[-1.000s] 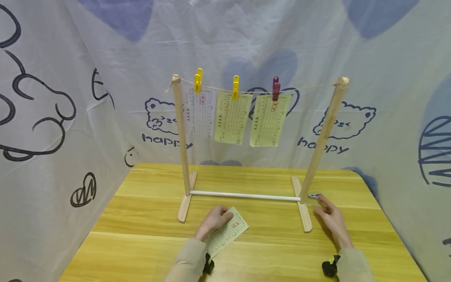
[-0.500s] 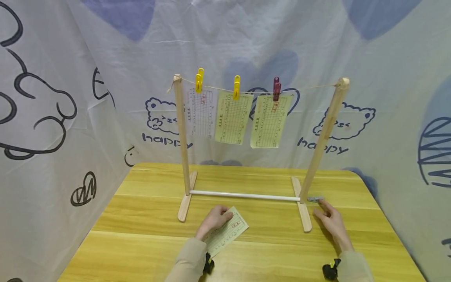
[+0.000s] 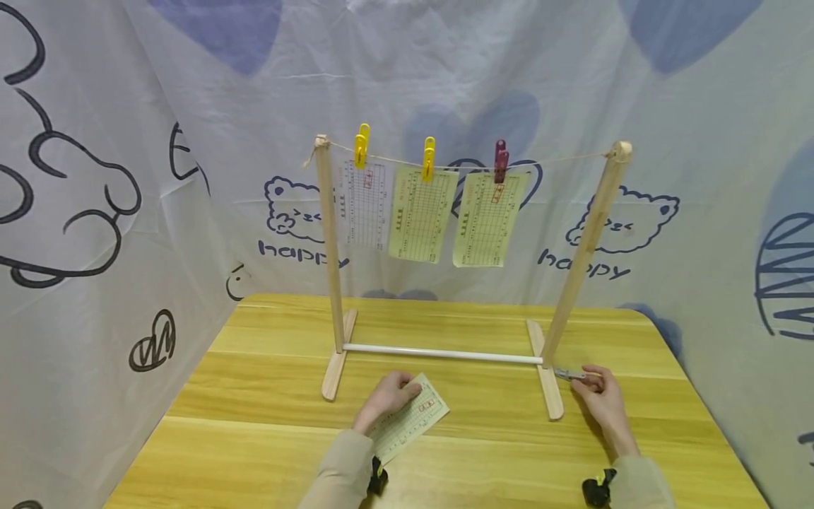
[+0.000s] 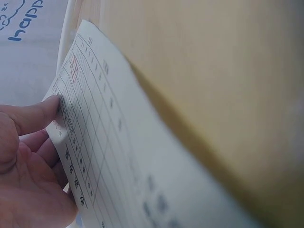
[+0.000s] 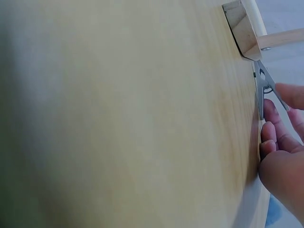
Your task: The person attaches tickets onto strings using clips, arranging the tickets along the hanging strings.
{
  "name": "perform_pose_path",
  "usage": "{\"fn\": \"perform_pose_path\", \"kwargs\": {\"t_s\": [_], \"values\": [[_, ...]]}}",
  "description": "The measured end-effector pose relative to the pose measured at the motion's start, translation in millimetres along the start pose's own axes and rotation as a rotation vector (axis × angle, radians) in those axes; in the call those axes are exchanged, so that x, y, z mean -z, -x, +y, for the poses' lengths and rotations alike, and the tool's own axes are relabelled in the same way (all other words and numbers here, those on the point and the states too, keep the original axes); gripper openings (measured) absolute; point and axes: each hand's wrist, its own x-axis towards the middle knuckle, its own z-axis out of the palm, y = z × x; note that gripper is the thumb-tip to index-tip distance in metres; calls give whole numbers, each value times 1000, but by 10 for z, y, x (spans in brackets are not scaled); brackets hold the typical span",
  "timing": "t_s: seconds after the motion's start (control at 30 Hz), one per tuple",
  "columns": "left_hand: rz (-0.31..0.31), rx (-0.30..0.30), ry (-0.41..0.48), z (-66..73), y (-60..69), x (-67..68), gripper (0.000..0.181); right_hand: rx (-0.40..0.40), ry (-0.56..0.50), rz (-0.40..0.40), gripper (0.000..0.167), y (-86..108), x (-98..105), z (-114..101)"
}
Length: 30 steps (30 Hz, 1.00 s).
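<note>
My left hand [image 3: 388, 401] pinches a pale green printed form [image 3: 415, 423] near its upper edge, low over the table. In the left wrist view the thumb lies on the printed face of this form [image 4: 95, 114], with fingers behind it. Beside the right foot of the wooden rack, my right hand [image 3: 603, 404] pinches a grey clothespin [image 3: 569, 374] by its handle end. The right wrist view has the thumb against one arm of the clothespin [image 5: 259, 95] and fingers near the other arm. The clothespin's nose points toward the rack's foot; whether they touch I cannot tell.
A string [image 3: 559, 160] runs between the rack's posts [image 3: 585, 247]. Two yellow clothespins [image 3: 429, 160] and a dark red clothespin [image 3: 501, 162] hold a white form [image 3: 365, 219] and two green forms [image 3: 422, 223] on it. A white bar [image 3: 439, 353] joins the feet.
The grey clothespin has come slightly nearer the table's front and turned, and my right fingers have closed round its end. My left hand and its form stay in place.
</note>
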Motion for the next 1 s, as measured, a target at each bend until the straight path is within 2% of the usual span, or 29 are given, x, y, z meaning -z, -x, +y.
{"fn": "perform_pose_path", "kwargs": {"t_s": [0.23, 0.43, 0.77, 1.0], "values": [[-1, 9, 10, 14, 16, -3, 24, 1, 98, 71, 35, -18, -16, 3], [0, -6, 1, 5, 8, -7, 25, -15, 130, 102, 30, -12, -23, 20], [11, -22, -12, -16, -20, -18, 25, -31, 58, 127, 28, -8, -23, 83], [12, -27, -4, -12, -16, -11, 25, -52, -2, 135, 34, 21, 15, 36]]}}
